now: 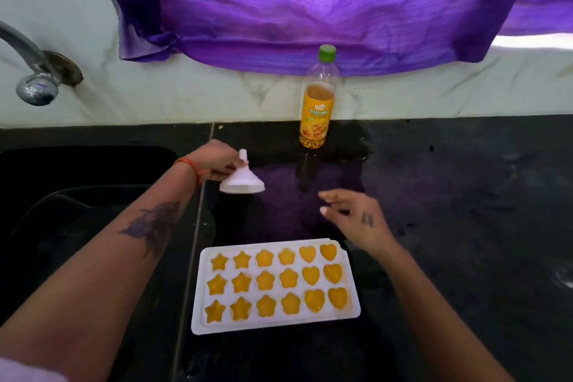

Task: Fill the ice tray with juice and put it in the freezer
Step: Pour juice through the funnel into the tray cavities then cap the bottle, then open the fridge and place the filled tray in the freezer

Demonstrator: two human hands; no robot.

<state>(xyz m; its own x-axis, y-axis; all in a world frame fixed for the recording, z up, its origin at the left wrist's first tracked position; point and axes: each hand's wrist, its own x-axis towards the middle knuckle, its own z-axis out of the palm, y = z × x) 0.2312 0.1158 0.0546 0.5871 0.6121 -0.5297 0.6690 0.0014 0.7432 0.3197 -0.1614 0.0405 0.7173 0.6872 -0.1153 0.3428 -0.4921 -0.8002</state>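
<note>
- the juice bottle [317,102] says "swing" on its yellow label and has a green cap.
- it stands at the back of the black desk [449,211].
- the left hand [214,164] holds a white funnel [242,180], wide end down.
- the right hand [353,217] hovers with loose, spread fingers, holding nothing.
- the white ice tray [274,285] lies on the desk near the person, full of orange juice.

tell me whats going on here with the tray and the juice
A person is making juice ice. The white ice tray sits on the dark counter with all its star, flower and heart moulds filled with orange juice. The left hand holds a white funnel, spout up, just above the counter. The right hand hovers open and empty. The juice bottle stands capped near the wall. The tray is not in any freezer yet.
</note>
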